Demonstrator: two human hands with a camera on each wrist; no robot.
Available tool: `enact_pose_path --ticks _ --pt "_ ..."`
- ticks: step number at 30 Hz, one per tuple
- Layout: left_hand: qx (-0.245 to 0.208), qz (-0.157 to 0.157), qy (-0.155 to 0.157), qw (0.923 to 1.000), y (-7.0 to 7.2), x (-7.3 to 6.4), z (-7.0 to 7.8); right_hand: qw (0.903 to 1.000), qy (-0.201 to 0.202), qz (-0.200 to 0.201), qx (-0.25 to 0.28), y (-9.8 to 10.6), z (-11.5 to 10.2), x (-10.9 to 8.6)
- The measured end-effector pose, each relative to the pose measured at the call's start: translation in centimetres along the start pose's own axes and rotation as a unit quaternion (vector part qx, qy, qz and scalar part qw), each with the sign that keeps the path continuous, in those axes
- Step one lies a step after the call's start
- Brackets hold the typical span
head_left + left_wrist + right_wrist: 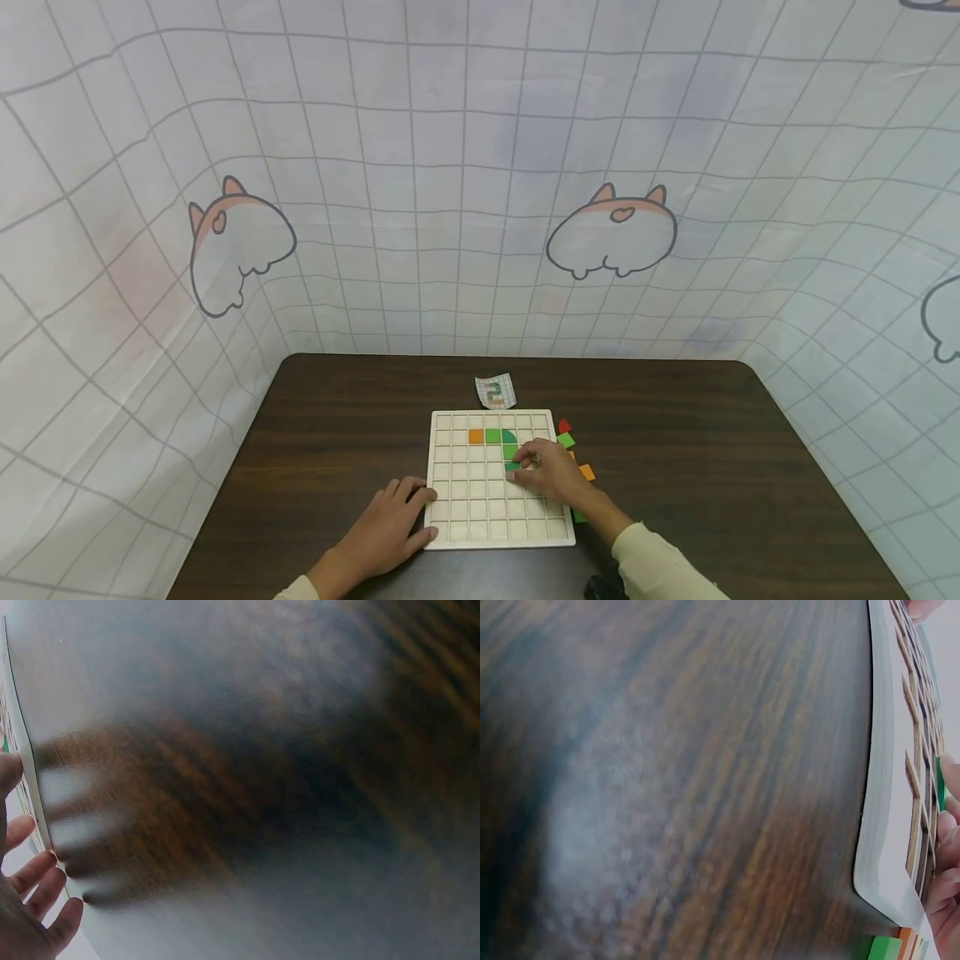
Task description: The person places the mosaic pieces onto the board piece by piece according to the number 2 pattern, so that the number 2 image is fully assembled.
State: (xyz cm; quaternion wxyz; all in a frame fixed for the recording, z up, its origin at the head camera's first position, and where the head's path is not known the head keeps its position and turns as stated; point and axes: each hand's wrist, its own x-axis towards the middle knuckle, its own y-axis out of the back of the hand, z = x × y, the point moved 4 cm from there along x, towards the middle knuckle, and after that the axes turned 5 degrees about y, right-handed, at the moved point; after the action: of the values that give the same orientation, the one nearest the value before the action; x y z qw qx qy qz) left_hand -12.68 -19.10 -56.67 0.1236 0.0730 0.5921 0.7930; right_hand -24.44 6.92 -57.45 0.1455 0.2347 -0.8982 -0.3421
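Observation:
A cream board (457, 510) with a raised square grid lies on the table. In its upper part sit an orange square tile (476, 436), a light green square tile (492, 436), a dark green round-cornered tile (509, 436) and, below that, another green square tile (510, 452). My right hand (553, 473) pinches a dark green tile (512, 467) by thumb and fingers, low over the grid just under that column; its outline is partly hidden. At the board's left edge rests my left hand (390, 518), fingers spread, fingertips touching the rim.
Beside the board's right edge lie a red tile (564, 426), a green tile (566, 439), an orange tile (587, 472) and more, partly behind the right arm. A small printed paper (496, 391) lies beyond the board. A black object (603, 587) is by the right sleeve.

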Motion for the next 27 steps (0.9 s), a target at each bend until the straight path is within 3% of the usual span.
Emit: enact_pose_path --ticks 12,27 --pt "0.000 0.002 -0.006 1.0000 -0.22 -0.06 -0.18 0.9995 0.007 0.001 -0.031 -0.12 -0.61 -0.09" --pt "-0.009 -0.006 -0.002 0.9999 -0.03 -0.10 -0.08 0.9997 -0.004 -0.001 -0.026 -0.25 -0.46 0.04"
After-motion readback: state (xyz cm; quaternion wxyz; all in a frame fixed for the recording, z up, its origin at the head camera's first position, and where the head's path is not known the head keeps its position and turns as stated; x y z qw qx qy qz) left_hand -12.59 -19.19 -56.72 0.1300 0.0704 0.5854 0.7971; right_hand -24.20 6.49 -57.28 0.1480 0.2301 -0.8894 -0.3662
